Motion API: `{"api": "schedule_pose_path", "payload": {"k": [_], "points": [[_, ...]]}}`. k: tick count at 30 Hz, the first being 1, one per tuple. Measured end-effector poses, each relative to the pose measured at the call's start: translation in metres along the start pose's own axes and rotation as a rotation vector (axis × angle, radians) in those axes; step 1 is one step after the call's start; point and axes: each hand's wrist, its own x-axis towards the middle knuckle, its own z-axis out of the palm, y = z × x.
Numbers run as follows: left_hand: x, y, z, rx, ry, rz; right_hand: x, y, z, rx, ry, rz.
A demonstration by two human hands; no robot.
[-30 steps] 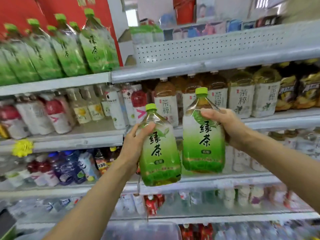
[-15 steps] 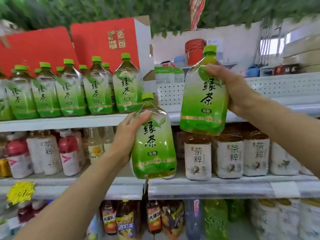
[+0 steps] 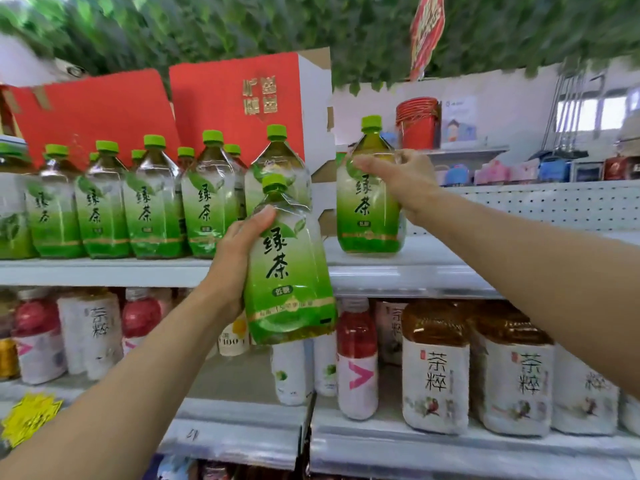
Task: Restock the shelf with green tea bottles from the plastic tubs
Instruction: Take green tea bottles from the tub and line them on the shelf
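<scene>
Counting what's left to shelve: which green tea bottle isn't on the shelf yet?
The bottle in the left hand, held in the air before the shelf edge. The other bottle, in the right hand, and the row stand on it.

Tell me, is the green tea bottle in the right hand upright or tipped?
Upright. The bottle has its cap on top and its base seems flat on the shelf; the right hand grips its shoulder.
</scene>
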Motion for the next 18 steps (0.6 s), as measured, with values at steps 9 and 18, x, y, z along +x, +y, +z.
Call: {"api": "schedule_pose_path", "payload": {"k": [9,18], "points": [[0.001,-0.005,-0.005,-0.053,-0.032,-0.001,-0.015,0.018,-0.017,-0.537,-0.233,0.136],[0.007,-0.009,-0.008,-0.073,-0.047,0.012,0.015,0.043,0.019,-0.433,-0.209,0.192]]}}
